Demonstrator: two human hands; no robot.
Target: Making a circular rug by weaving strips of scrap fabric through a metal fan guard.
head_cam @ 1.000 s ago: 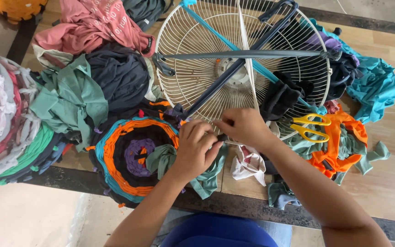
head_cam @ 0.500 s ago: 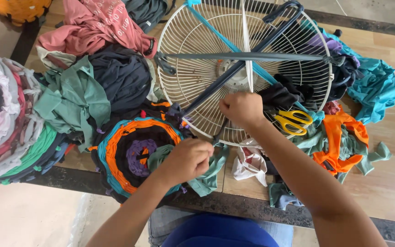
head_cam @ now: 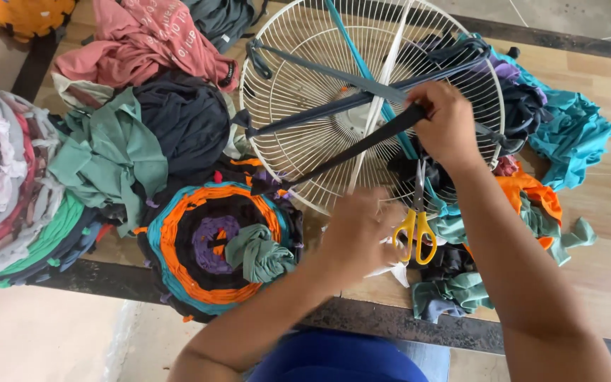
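Dark cloth strip (head_cam: 351, 147) is being stretched across the wire fan guard (head_cam: 298, 92): right hand (head_cam: 448, 124) fingers pinch its end; left hand (head_cam: 358, 237) fingers loosely curled, empty. Anchoring it on the wires seems next.

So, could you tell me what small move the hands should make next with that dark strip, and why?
Probably the left hand should take the strip's loose lower end. The right hand pulls the dark cloth strip taut across the wire fan guard, and its far end near the round rug looks unheld.

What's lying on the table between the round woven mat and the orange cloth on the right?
In the head view: the left hand and yellow-handled scissors lie between the woven mat and orange cloth.
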